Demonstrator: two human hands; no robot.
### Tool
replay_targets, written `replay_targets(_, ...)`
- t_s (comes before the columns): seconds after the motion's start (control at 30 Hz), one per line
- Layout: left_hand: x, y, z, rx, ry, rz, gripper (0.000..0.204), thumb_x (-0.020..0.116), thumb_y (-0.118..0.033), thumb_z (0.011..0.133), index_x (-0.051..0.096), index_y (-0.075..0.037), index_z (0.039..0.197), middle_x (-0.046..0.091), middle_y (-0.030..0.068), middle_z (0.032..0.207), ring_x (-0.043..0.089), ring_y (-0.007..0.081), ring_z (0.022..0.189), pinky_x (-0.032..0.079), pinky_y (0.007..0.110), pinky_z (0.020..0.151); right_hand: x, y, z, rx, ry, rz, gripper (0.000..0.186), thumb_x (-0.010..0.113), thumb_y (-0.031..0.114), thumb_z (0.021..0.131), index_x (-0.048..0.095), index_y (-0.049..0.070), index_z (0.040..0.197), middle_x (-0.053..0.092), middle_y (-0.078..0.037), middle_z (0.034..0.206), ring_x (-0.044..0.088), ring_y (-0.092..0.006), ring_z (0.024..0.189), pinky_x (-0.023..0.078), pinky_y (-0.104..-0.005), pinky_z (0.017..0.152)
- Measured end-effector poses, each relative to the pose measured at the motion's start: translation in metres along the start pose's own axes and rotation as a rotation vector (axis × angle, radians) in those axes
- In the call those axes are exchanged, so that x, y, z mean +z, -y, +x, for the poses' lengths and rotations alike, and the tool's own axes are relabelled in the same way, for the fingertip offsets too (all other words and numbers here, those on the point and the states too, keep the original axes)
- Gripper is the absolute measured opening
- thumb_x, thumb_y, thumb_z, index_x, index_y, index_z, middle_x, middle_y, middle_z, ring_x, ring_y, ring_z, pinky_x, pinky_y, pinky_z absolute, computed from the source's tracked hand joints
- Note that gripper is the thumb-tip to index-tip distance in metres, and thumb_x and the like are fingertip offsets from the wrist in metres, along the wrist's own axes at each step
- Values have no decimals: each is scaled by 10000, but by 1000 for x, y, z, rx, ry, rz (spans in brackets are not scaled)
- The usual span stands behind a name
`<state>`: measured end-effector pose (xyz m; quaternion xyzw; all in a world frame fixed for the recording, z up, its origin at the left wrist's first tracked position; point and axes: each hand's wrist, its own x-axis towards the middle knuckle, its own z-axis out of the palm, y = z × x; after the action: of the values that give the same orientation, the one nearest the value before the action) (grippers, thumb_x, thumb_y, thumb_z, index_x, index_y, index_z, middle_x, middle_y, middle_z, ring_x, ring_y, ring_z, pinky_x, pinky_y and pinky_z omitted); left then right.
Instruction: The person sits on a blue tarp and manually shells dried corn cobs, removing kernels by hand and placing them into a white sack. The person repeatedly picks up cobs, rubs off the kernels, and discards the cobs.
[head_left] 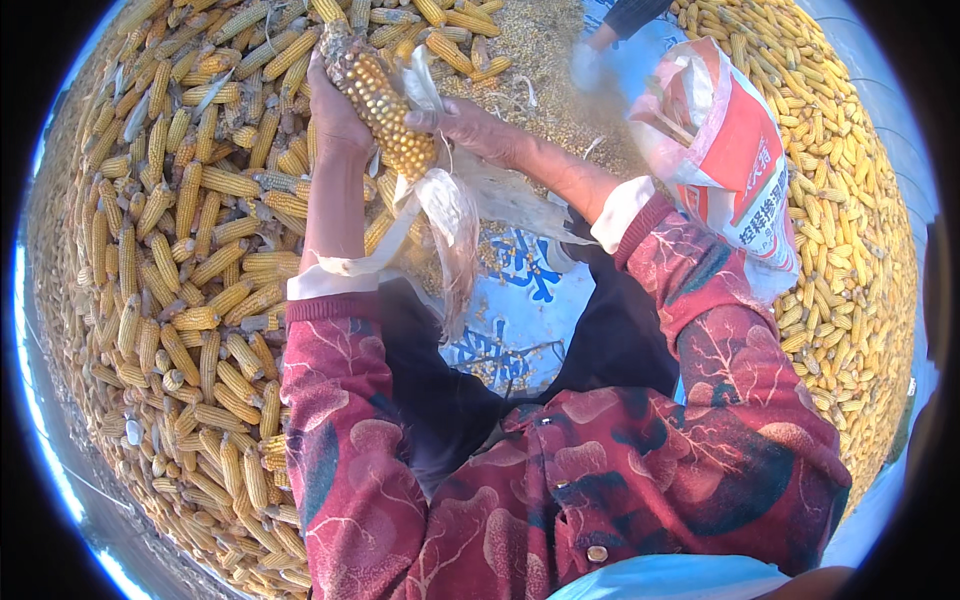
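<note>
An ear of corn with large yellow kernels is held up in front of me, tilted, its dark tip toward the far left. My left hand is wrapped round its left side. From the right, my right hand is closed at the ear, its thumb tip against the kernels; its other fingers are partly hidden. Pale dry husk hangs from the ear's lower end between my forearms. Another husk piece sticks up beside my right hand.
Husked cobs are heaped on the left, with another heap on the right. A red and white sack stands right of my right forearm. Loose kernels lie ahead. Another person's hand in a dark sleeve shows at the top.
</note>
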<state>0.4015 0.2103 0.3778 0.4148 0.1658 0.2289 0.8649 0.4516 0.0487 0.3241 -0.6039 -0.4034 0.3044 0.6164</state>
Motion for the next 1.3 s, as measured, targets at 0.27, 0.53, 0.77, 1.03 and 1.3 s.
replay_targets(0.27, -25, -14, 3, 34, -262, -127, 413, 300, -355, 918, 472, -59, 1149, 513, 124, 1036, 564, 218, 915, 504, 368, 762, 14, 22, -22, 406, 197, 47, 526, 713, 324, 696, 558, 0, 1080, 608, -67, 941, 561, -159, 837, 452, -295, 747)
replay_targets(0.53, -19, 9, -31, 697, 398, 1802, 668, 575, -162, 677, 374, -135, 1314, 425, 114, 1277, 377, 282, 1223, 269, 409, 1029, -44, 53, -25, 608, 181, -51, 466, 663, 440, 753, 639, 28, 968, 618, -44, 851, 561, -94, 707, 451, -219, 605)
replay_targets(0.77, -30, 23, -31, 263, 484, 1661, 683, 632, -282, 665, 422, -34, 1266, 516, 151, 1161, 507, 269, 1073, 359, 379, 957, -45, 62, -70, 263, -361, 545, 313, 434, 253, 938, 576, 9, 1073, 594, -52, 925, 574, -140, 764, 480, -270, 709)
replay_targets(1.03, -27, 9, -22, -208, 209, 705, 425, 564, -333, 801, 509, 19, 1031, 586, 79, 766, 588, 132, 615, 518, 280, 557, -127, 23, -24, 248, -721, 260, 334, 350, 213, 958, 547, 2, 1125, 594, -90, 972, 595, -167, 802, 505, -296, 688)
replay_targets(1.3, 16, 55, -49, -395, 411, 587, 373, 560, -314, 839, 476, 13, 998, 556, 61, 726, 569, 131, 548, 490, 248, 474, -53, 11, 2, 102, -210, 450, 509, 696, 292, 772, 492, -22, 1115, 603, -95, 980, 589, -180, 897, 510, -299, 766)
